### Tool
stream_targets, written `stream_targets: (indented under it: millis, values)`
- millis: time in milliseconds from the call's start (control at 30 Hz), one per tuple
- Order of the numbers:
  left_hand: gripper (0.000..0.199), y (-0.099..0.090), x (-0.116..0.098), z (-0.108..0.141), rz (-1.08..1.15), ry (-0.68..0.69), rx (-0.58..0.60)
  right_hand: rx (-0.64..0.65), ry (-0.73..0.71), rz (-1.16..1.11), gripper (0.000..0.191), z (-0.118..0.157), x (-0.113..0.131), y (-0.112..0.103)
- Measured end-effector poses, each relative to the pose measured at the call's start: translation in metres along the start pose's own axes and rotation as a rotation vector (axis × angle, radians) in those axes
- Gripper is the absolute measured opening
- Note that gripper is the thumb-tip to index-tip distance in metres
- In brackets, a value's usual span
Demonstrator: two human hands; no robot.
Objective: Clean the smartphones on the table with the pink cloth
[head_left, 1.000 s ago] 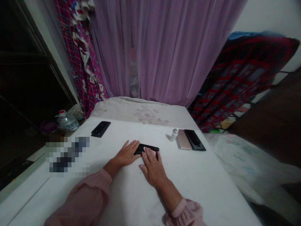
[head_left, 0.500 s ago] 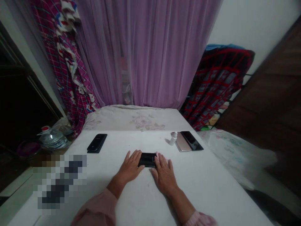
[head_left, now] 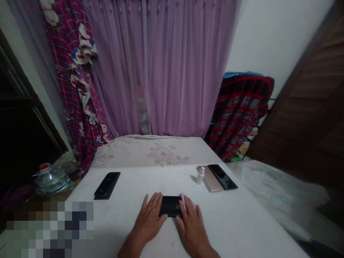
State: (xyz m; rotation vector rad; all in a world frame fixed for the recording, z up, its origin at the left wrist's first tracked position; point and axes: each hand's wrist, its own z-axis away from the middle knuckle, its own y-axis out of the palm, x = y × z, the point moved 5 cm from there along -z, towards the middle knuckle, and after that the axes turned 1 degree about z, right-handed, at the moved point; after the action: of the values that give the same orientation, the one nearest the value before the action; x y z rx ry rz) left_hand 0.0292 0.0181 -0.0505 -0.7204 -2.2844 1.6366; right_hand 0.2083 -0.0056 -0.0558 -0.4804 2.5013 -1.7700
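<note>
A black smartphone (head_left: 171, 206) lies flat on the white table, sideways between my two hands. My left hand (head_left: 149, 216) holds its left end, with the thumb at the near corner and the fingers along the side and far corner. My right hand (head_left: 192, 224) rests over the right end, fingers close together and thumb near the close edge. A pink cloth (head_left: 184, 197) is held under the right fingers and shows only at their tips and side; most of it is hidden.
A white small bottle (head_left: 200, 176) stands beside a rose-gold phone (head_left: 213, 181) and a dark phone (head_left: 223, 176) at the right. Another black phone (head_left: 107, 185) lies on a dark flat item at the left. A water jug (head_left: 51, 178) is beyond the table's left edge.
My view has tilted up, so the table and hands appear lower. Both hands stay at the ends of the black smartphone, with the pink cloth still under the right fingers.
</note>
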Motion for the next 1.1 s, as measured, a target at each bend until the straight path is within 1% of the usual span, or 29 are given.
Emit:
stream_targets:
  millis: [67,133,233,300,433,533,600,767,867,1000,1100]
  values:
    - [0.064,0.000,0.000,-0.001,0.007,0.001,0.018,0.044,0.012,-0.010,0.052,-0.007,-0.003,-0.002]
    - [0.064,0.000,-0.001,-0.001,0.012,-0.008,0.047,0.102,0.029,-0.025,0.050,-0.020,-0.006,-0.004]
    - [0.063,-0.001,-0.001,-0.002,0.014,-0.031,0.065,0.162,0.041,-0.042,0.047,-0.037,-0.002,-0.008]
    - [0.063,-0.002,-0.001,-0.003,0.016,-0.043,0.063,0.170,0.025,-0.050,0.048,-0.042,0.007,-0.010]
    - [0.061,-0.004,-0.003,-0.004,0.014,-0.050,0.084,0.136,-0.049,-0.106,0.049,-0.043,0.034,-0.015]
    - [0.058,-0.007,-0.004,-0.006,0.009,-0.060,0.088,0.138,-0.051,-0.135,0.048,-0.043,0.041,-0.020]
    - [0.058,-0.009,-0.005,-0.007,0.012,-0.062,0.079,0.143,-0.053,-0.135,0.047,-0.042,0.037,-0.023]
    - [0.059,-0.012,-0.006,-0.007,0.023,-0.045,0.038,0.141,0.039,-0.092,0.046,-0.033,0.005,-0.028]
    - [0.059,-0.013,-0.006,-0.007,0.029,-0.040,0.014,0.140,0.067,-0.073,0.047,-0.029,-0.007,-0.028]
    - [0.059,-0.014,-0.007,-0.006,0.035,-0.035,0.000,0.124,0.061,-0.031,0.049,-0.028,-0.005,-0.026]
    - [0.058,-0.016,-0.008,-0.006,0.037,-0.045,-0.005,0.114,0.052,0.006,0.050,-0.020,0.000,-0.025]
